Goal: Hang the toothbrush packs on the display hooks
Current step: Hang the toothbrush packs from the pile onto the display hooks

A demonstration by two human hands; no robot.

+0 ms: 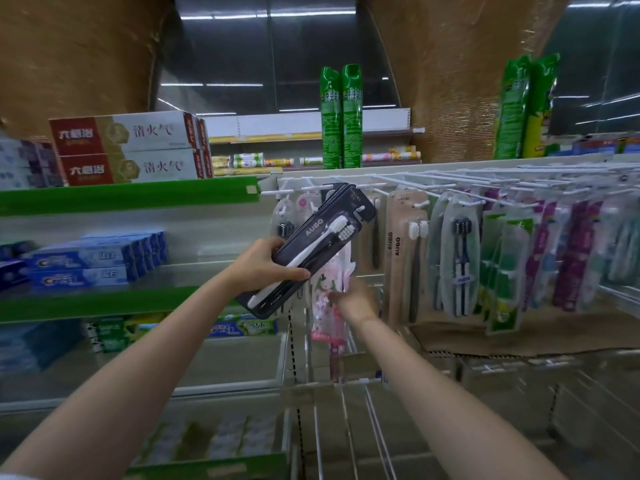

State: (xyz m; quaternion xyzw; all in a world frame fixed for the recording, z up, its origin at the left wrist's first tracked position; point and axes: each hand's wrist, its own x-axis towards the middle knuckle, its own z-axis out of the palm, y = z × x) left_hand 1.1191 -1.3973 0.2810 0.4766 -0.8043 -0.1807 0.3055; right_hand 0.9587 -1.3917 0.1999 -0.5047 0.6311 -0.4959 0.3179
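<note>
My left hand point(266, 264) grips a stack of dark AUBO toothbrush packs point(313, 244), tilted with the top end up to the right, close to the white display hooks point(349, 186). A white toothbrush shows through the front pack. My right hand point(356, 297), blurred, is lower and to the right, at the bottom of a pink toothbrush pack point(327, 306) that hangs behind the dark stack. Whether the right hand holds the pink pack is unclear. Beige AUBO packs point(398, 258) hang just right of it.
More toothbrush packs point(460, 258) in green, purple and clear hang on hooks to the right. Toothpaste boxes point(128, 150) fill the green-edged shelves at left. Green spray cans point(341, 116) stand on top. A wire rack and cardboard lie below.
</note>
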